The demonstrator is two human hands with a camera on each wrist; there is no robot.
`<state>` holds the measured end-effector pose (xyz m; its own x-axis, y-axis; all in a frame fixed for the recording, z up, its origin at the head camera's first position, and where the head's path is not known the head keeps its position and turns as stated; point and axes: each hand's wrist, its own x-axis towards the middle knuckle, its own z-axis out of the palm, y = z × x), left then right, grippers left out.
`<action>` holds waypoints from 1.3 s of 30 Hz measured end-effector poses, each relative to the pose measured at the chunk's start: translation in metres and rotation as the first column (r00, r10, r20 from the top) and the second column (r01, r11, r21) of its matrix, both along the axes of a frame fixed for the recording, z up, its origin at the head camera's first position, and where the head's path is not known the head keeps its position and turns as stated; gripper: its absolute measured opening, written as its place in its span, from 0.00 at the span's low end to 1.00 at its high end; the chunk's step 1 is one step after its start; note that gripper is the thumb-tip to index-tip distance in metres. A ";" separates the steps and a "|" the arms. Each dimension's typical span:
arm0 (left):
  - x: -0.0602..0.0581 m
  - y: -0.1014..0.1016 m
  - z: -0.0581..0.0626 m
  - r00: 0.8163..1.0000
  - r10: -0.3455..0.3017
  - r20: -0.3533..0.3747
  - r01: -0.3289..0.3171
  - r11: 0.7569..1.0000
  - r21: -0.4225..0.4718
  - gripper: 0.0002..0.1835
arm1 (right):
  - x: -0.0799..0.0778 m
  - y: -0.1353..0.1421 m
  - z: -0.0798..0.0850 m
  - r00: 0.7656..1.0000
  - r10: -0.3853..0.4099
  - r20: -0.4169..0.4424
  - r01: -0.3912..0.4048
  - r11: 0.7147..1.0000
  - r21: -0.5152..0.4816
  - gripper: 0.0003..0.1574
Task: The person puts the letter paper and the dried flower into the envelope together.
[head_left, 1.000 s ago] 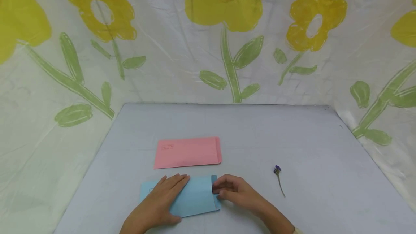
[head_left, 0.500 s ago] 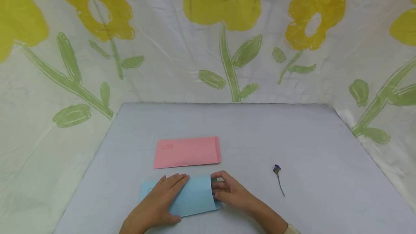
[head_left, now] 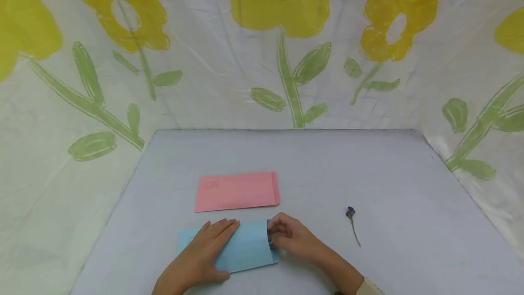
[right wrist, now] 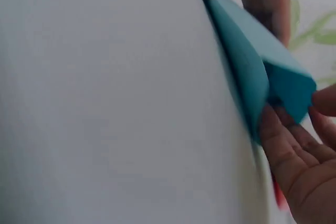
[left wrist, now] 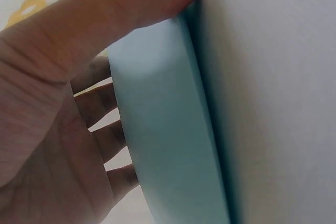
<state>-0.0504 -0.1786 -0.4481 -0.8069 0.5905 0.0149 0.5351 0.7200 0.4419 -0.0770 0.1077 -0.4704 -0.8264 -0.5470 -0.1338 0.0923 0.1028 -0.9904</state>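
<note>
A light blue envelope [head_left: 245,249] lies near the table's front, its mouth facing right. My left hand [head_left: 204,254] lies across it, thumb at the near edge and fingers over the far edge. In the left wrist view the left thumb [left wrist: 121,3] grips against the envelope's lower edge, the paper bulging between thumb and fingers. My right hand [head_left: 296,238] is at the mouth, fingers loosely bent and partly hidden inside. Seen from the right wrist, its fingers [right wrist: 286,150] reach into the gaping mouth beside the flap [right wrist: 294,93]. The envelope's contents are hidden.
Behind the blue envelope lies a pink envelope [head_left: 237,192] with printed marks at its left. A small purple flower [head_left: 351,216] on a thin stem lies to the right. The grey-white table [head_left: 311,158] is backed by a sheet [head_left: 221,81] painted with flowers.
My right hand's fingers have shifted at the envelope's mouth, going from spread to more bent. My left hand and both envelopes have stayed put.
</note>
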 end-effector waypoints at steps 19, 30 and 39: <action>0.001 -0.002 -0.002 0.999 0.000 0.035 0.001 1.000 -0.015 0.56 | -0.020 0.154 0.021 0.887 -0.043 -0.459 0.417 0.503 0.758 0.22; -0.001 -0.003 -0.001 1.000 -0.003 0.013 0.003 1.000 -0.002 0.56 | -0.023 0.150 0.022 0.918 -0.061 -0.391 0.331 0.660 0.674 0.14; 0.000 -0.003 -0.001 1.000 0.002 0.019 -0.002 1.000 -0.009 0.55 | -0.021 0.136 0.023 0.987 -0.051 -0.150 0.095 0.949 0.300 0.18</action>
<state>-0.0508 -0.1812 -0.4488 -0.8081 0.5890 -0.0059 0.5251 0.7250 0.4456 -0.0979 0.2438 -0.4473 -0.8849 -0.4352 -0.1661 -0.0248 0.4003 -0.9161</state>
